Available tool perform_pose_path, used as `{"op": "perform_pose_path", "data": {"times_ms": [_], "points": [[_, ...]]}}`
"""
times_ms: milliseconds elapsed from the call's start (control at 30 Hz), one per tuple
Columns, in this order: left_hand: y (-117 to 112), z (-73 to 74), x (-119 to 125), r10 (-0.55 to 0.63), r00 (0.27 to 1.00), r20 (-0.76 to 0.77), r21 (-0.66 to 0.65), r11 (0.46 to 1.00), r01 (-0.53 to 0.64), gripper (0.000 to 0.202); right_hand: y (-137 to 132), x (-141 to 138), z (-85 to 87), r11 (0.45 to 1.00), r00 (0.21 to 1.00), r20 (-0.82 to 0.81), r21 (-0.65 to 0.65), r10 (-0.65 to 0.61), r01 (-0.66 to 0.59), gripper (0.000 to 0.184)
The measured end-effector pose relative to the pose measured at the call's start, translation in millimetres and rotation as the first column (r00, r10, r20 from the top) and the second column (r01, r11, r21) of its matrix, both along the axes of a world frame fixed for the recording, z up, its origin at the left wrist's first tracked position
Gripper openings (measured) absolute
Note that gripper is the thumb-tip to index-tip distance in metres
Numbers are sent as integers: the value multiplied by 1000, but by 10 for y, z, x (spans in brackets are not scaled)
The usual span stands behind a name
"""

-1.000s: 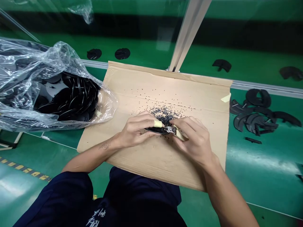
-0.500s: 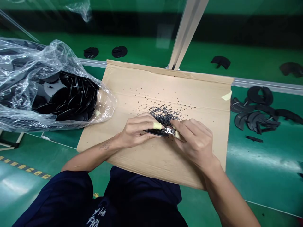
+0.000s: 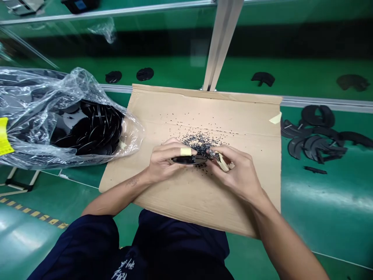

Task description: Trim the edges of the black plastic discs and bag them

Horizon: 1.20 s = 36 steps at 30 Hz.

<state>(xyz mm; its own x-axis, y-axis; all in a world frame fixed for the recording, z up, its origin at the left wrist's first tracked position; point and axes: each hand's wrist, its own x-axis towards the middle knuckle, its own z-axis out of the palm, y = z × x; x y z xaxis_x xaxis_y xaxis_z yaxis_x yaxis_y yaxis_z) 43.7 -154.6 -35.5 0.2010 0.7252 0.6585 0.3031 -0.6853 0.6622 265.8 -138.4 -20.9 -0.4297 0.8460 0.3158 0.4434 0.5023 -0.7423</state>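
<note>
My left hand (image 3: 166, 159) is closed around the edge of a glossy black plastic disc (image 3: 189, 160), and yellowish tape wraps one finger. The disc is tilted nearly edge-on. My right hand (image 3: 237, 167) grips a pair of cutting pliers (image 3: 220, 159) with pale, taped-looking handles. Their metal jaws point left, close to the disc's right end; whether they touch it I cannot tell. Beneath both hands lies a heap of tiny black plastic scraps (image 3: 201, 144), spread over a cardboard sheet (image 3: 175, 194).
On the left a clear plastic bag (image 3: 78, 81) spills black discs (image 3: 87, 130). Curved black parts (image 3: 317, 142) are piled on the green surface at right. A metal post (image 3: 223, 42) rises behind the cardboard. Black pieces (image 3: 145, 74) lie beyond the rail.
The pliers have moved off the disc's edge slightly to the right and turned, with their handles wider apart. The disc has shifted slightly left in my left hand. The camera view has tilted up.
</note>
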Motion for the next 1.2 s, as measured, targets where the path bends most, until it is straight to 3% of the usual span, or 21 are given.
{"op": "perform_pose_path", "data": {"times_ms": [100, 167, 267, 333, 400, 500, 600, 700, 833, 1200], "points": [[5, -8, -27, -27, 999, 16, -19, 999, 28, 20, 4, -12, -19, 998, 998, -36, 27, 56, -55, 13], [14, -20, -44, -28, 999, -16, -4, 1000, 28, 22, -7, -16, -44, 981, 999, 24, 188, 43, -47, 10], [34, -47, -56, 26, 980, -195, 85, 996, -10, 24, -34, -34, -66, 860, 977, 203, 508, -63, -50, 16], [46, -70, -54, 81, 936, -343, 141, 989, -34, 25, -49, -49, -54, 795, 958, 267, 602, -106, -80, 18], [52, -89, -49, 87, 914, -397, 134, 990, -36, 25, -48, -42, -20, 832, 971, 238, 541, -13, -121, 15], [47, -86, -47, 3, 968, -253, -8, 1000, -5, 23, 7, 41, 44, 933, 987, 40, 323, 154, -159, 14], [28, -41, -48, -67, 997, -45, -206, 977, 57, 20, 95, 155, 61, 967, 997, -4, 243, 77, -74, 19], [1, 1, -38, -113, 989, 91, -373, 917, 139, 17, 147, 195, 12, 951, 992, 121, 304, 24, -60, 19], [-38, -2, -8, -141, 968, 210, -462, 858, 225, 14, 129, 134, -55, 907, 970, 243, 405, 20, -120, 17], [-80, -75, 52, -119, 940, 321, -451, 853, 262, 21, 8, 40, -41, 837, 935, 322, 544, -148, -55, 21]]}}
